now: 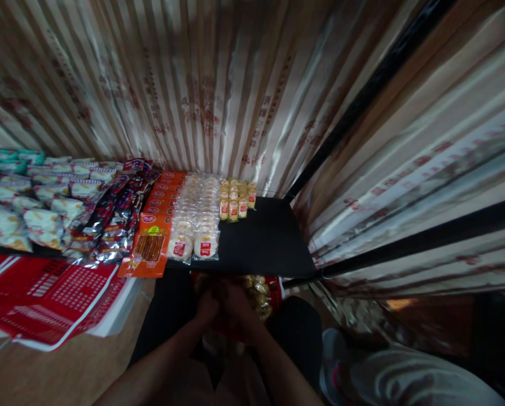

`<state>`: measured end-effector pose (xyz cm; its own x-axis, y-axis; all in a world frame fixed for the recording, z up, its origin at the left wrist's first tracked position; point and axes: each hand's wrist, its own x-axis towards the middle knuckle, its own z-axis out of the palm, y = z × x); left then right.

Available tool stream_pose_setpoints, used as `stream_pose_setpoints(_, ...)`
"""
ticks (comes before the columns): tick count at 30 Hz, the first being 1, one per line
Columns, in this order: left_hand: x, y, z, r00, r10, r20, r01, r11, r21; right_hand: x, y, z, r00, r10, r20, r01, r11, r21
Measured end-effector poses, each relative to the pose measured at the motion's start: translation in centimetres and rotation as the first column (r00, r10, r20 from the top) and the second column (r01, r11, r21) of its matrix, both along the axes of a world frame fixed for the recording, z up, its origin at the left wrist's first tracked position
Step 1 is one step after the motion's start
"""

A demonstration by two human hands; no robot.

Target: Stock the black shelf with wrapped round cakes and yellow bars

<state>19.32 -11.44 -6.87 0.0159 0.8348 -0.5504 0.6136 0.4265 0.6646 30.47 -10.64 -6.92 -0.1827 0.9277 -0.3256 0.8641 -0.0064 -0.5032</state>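
Note:
Both my hands reach into an open red bag between my knees, just below the shelf edge. My left hand is at the bag's left part, and my right hand is close beside it. The fingers of both are dark and blurred, so what they hold cannot be made out. Shiny gold-coloured wrapped pieces show in the bag to the right of my hands. Small yellow packets stand in rows on the black shelf, beside clear-wrapped round crackers.
Orange snack bags, dark red packets and white packets line the shelf's left side. A red printed sheet hangs below. Black poles and striped curtains enclose the shelf.

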Motion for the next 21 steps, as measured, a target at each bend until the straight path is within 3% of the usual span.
stream_pose_setpoints(3, 0.6, -1.0, 0.9, 0.998, -0.062, 0.017, 0.061, 0.997, 0.036, 1.6, -0.3, 2.6, 0.997, -0.066, 0.027, 0.067, 0.996, -0.055)
stream_pose_setpoints(8, 1.4, -2.6, 4.1, 0.983, -0.169, -0.073, 0.178, 0.974, 0.140, 4.2, -1.0, 6.2, 0.992, -0.117, 0.051, 0.121, 0.987, -0.102)
stream_pose_setpoints(10, 1.5, -2.8, 5.2, 0.979, -0.200, -0.040, 0.204, 0.961, 0.186, 5.1, -1.1, 7.3, 0.994, -0.107, 0.012, 0.108, 0.989, -0.100)
stream_pose_setpoints(15, 1.9, -2.2, 6.5, 0.965, -0.161, 0.205, 0.098, 0.953, 0.287, 6.3, -0.6, 9.1, 0.968, -0.135, -0.211, 0.123, 0.990, -0.067)
stream_pose_setpoints(19, 1.8, -1.0, 7.2, 0.963, -0.139, 0.232, 0.040, 0.922, 0.385, 6.3, 0.0, 9.4, 0.830, -0.208, -0.518, 0.174, 0.978, -0.113)
stream_pose_setpoints(21, 1.8, -0.3, 7.6, 0.963, -0.096, 0.250, -0.007, 0.924, 0.382, 6.1, 0.2, 9.2, 0.773, -0.226, -0.593, 0.196, 0.974, -0.117)
